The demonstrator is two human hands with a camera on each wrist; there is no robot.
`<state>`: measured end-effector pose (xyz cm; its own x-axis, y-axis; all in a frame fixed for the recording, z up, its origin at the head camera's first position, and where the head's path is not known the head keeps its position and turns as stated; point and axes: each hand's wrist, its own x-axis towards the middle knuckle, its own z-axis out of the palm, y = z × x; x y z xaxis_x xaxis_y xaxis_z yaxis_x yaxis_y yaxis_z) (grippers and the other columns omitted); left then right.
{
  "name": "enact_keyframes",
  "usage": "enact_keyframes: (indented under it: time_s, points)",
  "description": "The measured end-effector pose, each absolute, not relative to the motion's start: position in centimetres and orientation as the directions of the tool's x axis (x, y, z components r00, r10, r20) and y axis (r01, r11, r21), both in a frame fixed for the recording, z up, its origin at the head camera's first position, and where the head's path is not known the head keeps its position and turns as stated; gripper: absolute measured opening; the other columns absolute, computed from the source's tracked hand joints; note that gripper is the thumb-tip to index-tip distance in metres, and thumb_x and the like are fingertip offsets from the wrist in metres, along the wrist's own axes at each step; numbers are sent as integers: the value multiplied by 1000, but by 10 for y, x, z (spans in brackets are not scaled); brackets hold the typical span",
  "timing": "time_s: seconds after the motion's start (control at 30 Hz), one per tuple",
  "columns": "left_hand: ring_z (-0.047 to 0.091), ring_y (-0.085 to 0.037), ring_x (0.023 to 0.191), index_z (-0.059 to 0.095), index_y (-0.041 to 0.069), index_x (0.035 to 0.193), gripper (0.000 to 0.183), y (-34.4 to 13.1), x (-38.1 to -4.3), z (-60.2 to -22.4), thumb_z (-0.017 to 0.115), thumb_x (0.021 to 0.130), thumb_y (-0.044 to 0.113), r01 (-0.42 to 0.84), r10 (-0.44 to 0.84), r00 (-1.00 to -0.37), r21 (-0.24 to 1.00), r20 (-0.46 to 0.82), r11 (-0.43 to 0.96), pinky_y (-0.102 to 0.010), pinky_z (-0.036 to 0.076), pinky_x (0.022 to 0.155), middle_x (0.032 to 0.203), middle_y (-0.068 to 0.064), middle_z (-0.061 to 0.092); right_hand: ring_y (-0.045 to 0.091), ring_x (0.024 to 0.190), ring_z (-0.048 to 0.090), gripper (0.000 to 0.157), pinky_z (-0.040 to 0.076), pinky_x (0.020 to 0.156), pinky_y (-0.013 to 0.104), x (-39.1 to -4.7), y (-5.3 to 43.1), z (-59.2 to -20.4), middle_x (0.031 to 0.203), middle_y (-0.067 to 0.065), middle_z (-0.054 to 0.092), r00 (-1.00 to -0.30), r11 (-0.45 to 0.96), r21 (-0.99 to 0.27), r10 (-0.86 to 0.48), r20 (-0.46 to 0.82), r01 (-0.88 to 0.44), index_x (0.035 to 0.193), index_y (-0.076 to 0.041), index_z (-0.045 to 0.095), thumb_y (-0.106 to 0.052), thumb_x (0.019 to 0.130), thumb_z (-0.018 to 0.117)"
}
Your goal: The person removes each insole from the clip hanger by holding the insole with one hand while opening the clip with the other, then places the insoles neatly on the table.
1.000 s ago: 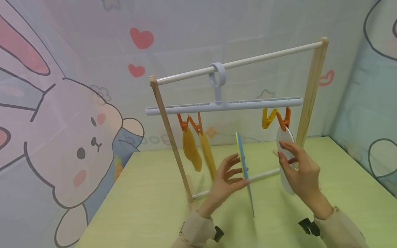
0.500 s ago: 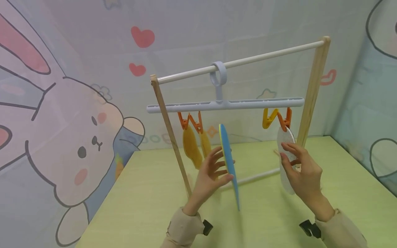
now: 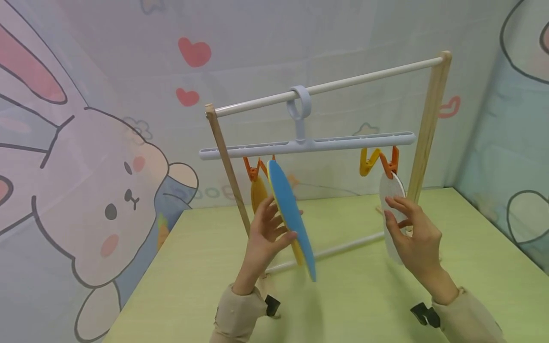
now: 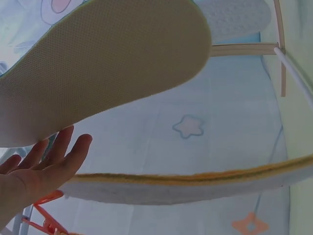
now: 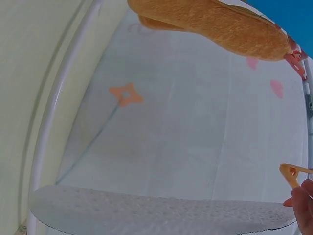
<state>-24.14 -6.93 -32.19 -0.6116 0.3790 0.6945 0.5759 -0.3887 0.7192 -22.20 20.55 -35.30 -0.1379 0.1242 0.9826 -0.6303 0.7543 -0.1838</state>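
My left hand (image 3: 261, 238) holds a blue insole (image 3: 291, 209) upright by its edge, thumb on the blue face and fingers behind. Its beige mesh side fills the upper left wrist view. Just behind it, fuzzy yellow insoles (image 5: 220, 24) hang from orange clips (image 3: 252, 171), partly hidden in the head view. My right hand (image 3: 413, 238) is raised beside a white textured insole (image 3: 392, 183), which hangs from an orange clip (image 3: 389, 164). Its thumb and forefinger are bent with a gap between them; whether it touches the insole is unclear.
A white hanger (image 3: 356, 142) hooks over the top rod (image 3: 369, 80) of a wood-sided rack. A yellow clip (image 3: 369, 162) hangs next to the right orange one. The rack's lower rod (image 3: 351, 244) runs above the pale green table (image 3: 184, 281).
My left hand has carried the blue insole leftward and slightly up, in front of the yellow insoles, turning its blue face towards the head camera. My right hand has stayed nearly still.
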Motion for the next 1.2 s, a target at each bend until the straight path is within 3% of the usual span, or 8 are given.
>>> enact_keyframes:
  time_s: [0.2,0.53,0.73,0.9,1.0,1.13,1.2]
  points:
    - [57,-18,110,32,9,135,64,-83,-241,-311,66,80,12,630,377,-520,642,767,-437,-28,49,84,128,-1,52,11,55,55,43,42,58,6,-223,204,-354,90,16,68,-128,754,-181,128,983,-632,100,7,59,-34,88,53]
    - [58,-13,105,47,10,125,49,-97,-242,-306,66,80,14,618,328,-490,587,808,-523,-23,50,80,114,1,59,12,57,56,44,42,59,5,-224,206,-357,91,15,68,-128,764,-183,132,983,-619,101,7,59,-35,88,52]
    - [59,-19,107,48,6,125,51,-109,-242,-305,64,82,27,563,333,-517,607,788,-561,-30,49,85,121,-5,58,0,68,57,43,42,60,4,-225,206,-360,91,15,68,-125,757,-192,145,981,-625,101,6,59,-34,88,53]
    - [61,-10,93,61,11,108,32,-124,-240,-303,66,80,26,488,260,-555,562,790,-668,-25,48,81,101,1,66,-3,69,56,42,42,59,5,-225,205,-360,90,16,68,-124,754,-192,147,981,-629,101,6,59,-33,88,53]
    - [61,-13,96,54,10,119,45,-133,-239,-301,66,80,29,456,245,-571,551,783,-699,-30,48,84,108,-2,64,1,66,57,41,42,59,5,-225,205,-359,90,16,68,-126,757,-194,147,981,-624,101,6,59,-32,88,52]
    - [57,-29,109,22,9,140,83,-144,-239,-299,66,76,40,422,265,-622,600,737,-680,-48,46,86,130,-12,49,1,65,56,41,42,58,6,-224,205,-360,90,16,68,-133,759,-196,145,980,-621,101,7,59,-32,88,52]
    - [56,-29,109,17,9,141,88,-149,-239,-299,66,75,42,425,255,-643,613,722,-666,-49,46,85,131,-13,47,-4,70,56,41,42,58,6,-225,205,-361,90,16,68,-133,756,-196,144,981,-624,101,7,59,-32,88,52]
